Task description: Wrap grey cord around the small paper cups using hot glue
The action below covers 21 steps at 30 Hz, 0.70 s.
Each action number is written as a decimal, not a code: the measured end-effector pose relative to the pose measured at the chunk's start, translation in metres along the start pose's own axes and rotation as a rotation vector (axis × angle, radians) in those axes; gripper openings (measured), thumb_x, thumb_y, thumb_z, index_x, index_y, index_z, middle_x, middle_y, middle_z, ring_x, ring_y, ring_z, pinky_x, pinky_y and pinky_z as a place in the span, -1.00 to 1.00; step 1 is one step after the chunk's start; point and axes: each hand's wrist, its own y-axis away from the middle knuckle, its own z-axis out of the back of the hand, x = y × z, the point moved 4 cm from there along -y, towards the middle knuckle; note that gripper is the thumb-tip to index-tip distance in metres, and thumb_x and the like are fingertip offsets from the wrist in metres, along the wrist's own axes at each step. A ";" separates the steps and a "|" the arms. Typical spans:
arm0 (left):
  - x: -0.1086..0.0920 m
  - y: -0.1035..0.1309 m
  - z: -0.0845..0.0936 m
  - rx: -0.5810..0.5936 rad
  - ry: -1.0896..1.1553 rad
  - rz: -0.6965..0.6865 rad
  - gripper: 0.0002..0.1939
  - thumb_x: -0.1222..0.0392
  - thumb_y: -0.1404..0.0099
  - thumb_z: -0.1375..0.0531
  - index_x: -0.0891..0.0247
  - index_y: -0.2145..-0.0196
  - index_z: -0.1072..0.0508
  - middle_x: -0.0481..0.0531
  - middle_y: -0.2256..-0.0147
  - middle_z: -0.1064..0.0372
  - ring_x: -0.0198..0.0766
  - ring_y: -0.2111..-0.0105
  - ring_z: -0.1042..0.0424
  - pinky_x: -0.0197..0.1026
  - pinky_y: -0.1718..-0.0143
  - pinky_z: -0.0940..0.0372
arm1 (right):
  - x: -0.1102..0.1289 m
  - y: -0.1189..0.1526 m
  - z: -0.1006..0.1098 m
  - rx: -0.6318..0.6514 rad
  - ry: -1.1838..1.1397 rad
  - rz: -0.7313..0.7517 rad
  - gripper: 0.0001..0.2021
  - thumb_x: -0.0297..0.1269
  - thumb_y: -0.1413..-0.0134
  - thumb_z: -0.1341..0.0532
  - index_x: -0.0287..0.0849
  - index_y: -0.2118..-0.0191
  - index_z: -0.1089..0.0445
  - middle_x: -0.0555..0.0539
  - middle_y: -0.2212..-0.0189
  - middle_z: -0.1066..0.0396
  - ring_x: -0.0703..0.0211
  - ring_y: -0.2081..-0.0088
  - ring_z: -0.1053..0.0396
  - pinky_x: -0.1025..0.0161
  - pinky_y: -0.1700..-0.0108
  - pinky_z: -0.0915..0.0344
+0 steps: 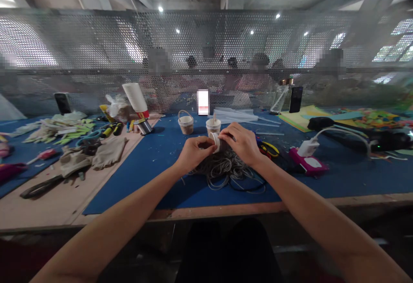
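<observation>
A white paper cup (215,140) is tipped on its side above the mat, its base or mouth facing left. My left hand (195,152) is closed around its near left side, thumb and fingers on the cup. At the cup's right side, my right hand (241,143) pinches with thumb and forefinger; what lies between the fingertips is too small to make out. Beneath both hands lies a loose heap of grey cord (222,172). Just behind stands a wrapped cup (213,124), and left of it a cord-wrapped cup with a looped handle (186,125).
A leaning stack of paper cups (135,98) rises at the left, near grey gloves (109,152) and yellow-black tools (111,130). To the right are yellow-handled pliers (269,149), a pink power strip (308,162) and a glass bottle (280,98). A perforated metal screen (206,38) stands behind the table.
</observation>
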 end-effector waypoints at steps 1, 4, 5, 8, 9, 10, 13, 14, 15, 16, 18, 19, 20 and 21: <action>0.000 0.000 0.000 0.004 -0.014 -0.007 -0.84 0.15 -0.19 -0.28 0.32 0.39 -0.56 0.02 0.40 -0.52 -0.27 0.39 -0.41 -0.25 0.31 -0.28 | 0.000 0.000 0.000 0.002 0.000 0.005 -0.81 -0.15 -0.33 -0.14 -0.09 0.22 -0.46 -0.06 0.24 -0.47 0.18 0.19 -0.45 0.27 0.21 -0.26; -0.002 0.001 0.000 0.006 -0.051 -0.030 -0.85 0.16 -0.19 -0.28 0.31 0.39 -0.56 0.01 0.41 -0.51 -0.29 0.40 -0.39 -0.26 0.32 -0.26 | 0.000 0.000 0.000 0.012 -0.008 0.024 -0.80 -0.14 -0.33 -0.14 -0.08 0.22 -0.46 -0.06 0.25 -0.47 0.18 0.19 -0.45 0.28 0.20 -0.27; -0.002 0.001 0.000 0.006 -0.059 -0.037 -0.86 0.17 -0.19 -0.28 0.31 0.39 -0.56 0.01 0.42 -0.51 -0.29 0.41 -0.39 -0.26 0.33 -0.25 | 0.000 0.000 0.000 0.016 -0.011 0.029 -0.79 -0.13 -0.33 -0.13 -0.08 0.22 -0.45 -0.06 0.26 -0.47 0.17 0.19 -0.45 0.27 0.19 -0.27; -0.004 0.001 0.000 -0.001 -0.076 -0.051 -0.86 0.16 -0.19 -0.28 0.31 0.40 -0.55 0.01 0.43 -0.50 -0.29 0.42 -0.37 -0.25 0.34 -0.25 | 0.000 0.000 0.000 0.018 -0.013 0.032 -0.79 -0.13 -0.34 -0.13 -0.09 0.22 -0.45 -0.06 0.26 -0.46 0.17 0.17 -0.44 0.27 0.17 -0.28; -0.005 0.001 0.000 -0.003 -0.079 -0.050 -0.86 0.16 -0.19 -0.28 0.31 0.40 -0.55 0.01 0.43 -0.50 -0.29 0.41 -0.37 -0.25 0.34 -0.25 | 0.000 0.000 0.000 0.014 -0.013 0.029 -0.79 -0.14 -0.34 -0.12 -0.09 0.21 -0.45 -0.06 0.25 -0.46 0.17 0.17 -0.44 0.27 0.16 -0.28; -0.005 0.001 0.000 -0.005 -0.079 -0.046 -0.85 0.16 -0.19 -0.28 0.31 0.40 -0.56 0.01 0.42 -0.51 -0.29 0.41 -0.38 -0.25 0.33 -0.25 | -0.001 0.000 0.000 0.009 -0.014 0.024 -0.79 -0.14 -0.34 -0.12 -0.09 0.21 -0.45 -0.06 0.25 -0.46 0.17 0.17 -0.44 0.27 0.16 -0.28; -0.004 0.001 0.000 -0.004 -0.060 -0.030 -0.84 0.15 -0.19 -0.28 0.31 0.39 -0.55 0.02 0.41 -0.51 -0.29 0.41 -0.39 -0.25 0.33 -0.27 | -0.002 0.000 0.001 -0.003 -0.017 0.008 -0.79 -0.14 -0.35 -0.11 -0.08 0.20 -0.45 -0.06 0.23 -0.46 0.17 0.16 -0.44 0.27 0.15 -0.29; -0.004 0.001 0.000 -0.001 -0.049 -0.023 -0.84 0.14 -0.19 -0.28 0.31 0.39 -0.55 0.02 0.42 -0.51 -0.29 0.41 -0.39 -0.25 0.33 -0.27 | -0.002 0.000 0.001 -0.004 -0.019 0.005 -0.79 -0.14 -0.35 -0.11 -0.08 0.20 -0.45 -0.06 0.23 -0.47 0.17 0.16 -0.44 0.27 0.15 -0.29; -0.004 0.001 0.000 0.000 -0.037 -0.016 -0.83 0.13 -0.19 -0.28 0.31 0.39 -0.55 0.02 0.42 -0.51 -0.29 0.42 -0.39 -0.25 0.33 -0.27 | -0.002 0.000 0.001 -0.004 -0.020 0.003 -0.79 -0.14 -0.35 -0.11 -0.08 0.20 -0.45 -0.06 0.23 -0.47 0.17 0.16 -0.44 0.27 0.15 -0.29; -0.003 0.001 0.000 -0.001 -0.025 -0.010 -0.83 0.13 -0.19 -0.28 0.31 0.39 -0.55 0.02 0.43 -0.50 -0.29 0.42 -0.39 -0.25 0.33 -0.28 | -0.002 0.000 0.001 0.000 -0.022 0.001 -0.79 -0.14 -0.35 -0.11 -0.08 0.20 -0.45 -0.06 0.23 -0.47 0.17 0.16 -0.44 0.27 0.15 -0.29; -0.003 0.001 0.000 -0.001 -0.006 -0.001 -0.82 0.12 -0.18 -0.29 0.32 0.40 -0.55 0.02 0.43 -0.50 -0.28 0.42 -0.40 -0.26 0.33 -0.28 | -0.001 0.000 0.002 0.007 -0.025 -0.005 -0.78 -0.14 -0.35 -0.11 -0.08 0.21 -0.45 -0.06 0.23 -0.47 0.17 0.16 -0.44 0.26 0.15 -0.29; -0.003 0.001 0.000 -0.001 -0.001 0.001 -0.82 0.12 -0.18 -0.29 0.32 0.40 -0.55 0.02 0.43 -0.50 -0.28 0.42 -0.40 -0.26 0.33 -0.28 | -0.001 0.000 0.002 0.010 -0.029 -0.009 -0.78 -0.13 -0.35 -0.10 -0.07 0.20 -0.45 -0.07 0.22 -0.47 0.17 0.16 -0.43 0.26 0.15 -0.30; -0.002 0.001 0.000 -0.001 0.002 0.001 -0.81 0.11 -0.18 -0.29 0.32 0.40 -0.55 0.02 0.43 -0.50 -0.28 0.42 -0.40 -0.26 0.34 -0.28 | -0.001 0.000 0.002 0.012 -0.034 -0.013 -0.78 -0.13 -0.35 -0.10 -0.07 0.20 -0.45 -0.07 0.22 -0.47 0.16 0.16 -0.43 0.26 0.15 -0.30; -0.002 0.001 0.000 0.001 0.003 0.001 -0.81 0.11 -0.18 -0.29 0.32 0.40 -0.55 0.02 0.43 -0.50 -0.28 0.42 -0.40 -0.26 0.34 -0.28 | -0.001 0.000 0.002 0.012 -0.038 -0.015 -0.78 -0.12 -0.35 -0.10 -0.07 0.20 -0.45 -0.07 0.22 -0.47 0.16 0.16 -0.43 0.25 0.15 -0.30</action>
